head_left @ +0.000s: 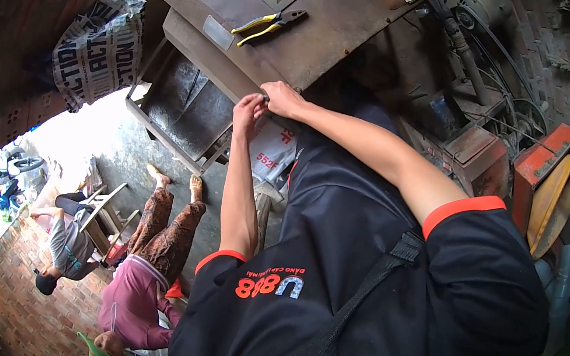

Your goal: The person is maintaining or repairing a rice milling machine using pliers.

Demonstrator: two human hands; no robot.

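My left hand (247, 114) and my right hand (283, 99) meet at the near lower edge of a worn brown metal machine housing (285, 59). Both are closed, fingertips almost touching. Between them shows a small dark bit, too small to name. The right hand is curled into a loose fist against the housing's edge; the left pinches from below. On top of the housing lie pliers (271, 27) with yellow-and-black handles, jaws pointing right.
A dark metal chute (182, 98) on a frame sits left of my hands, beside a printed woven sack (100, 52). Two people, one in a pink top (135, 300), are at lower left. A motor (482, 8), cables and an orange metal part (545, 159) stand right.
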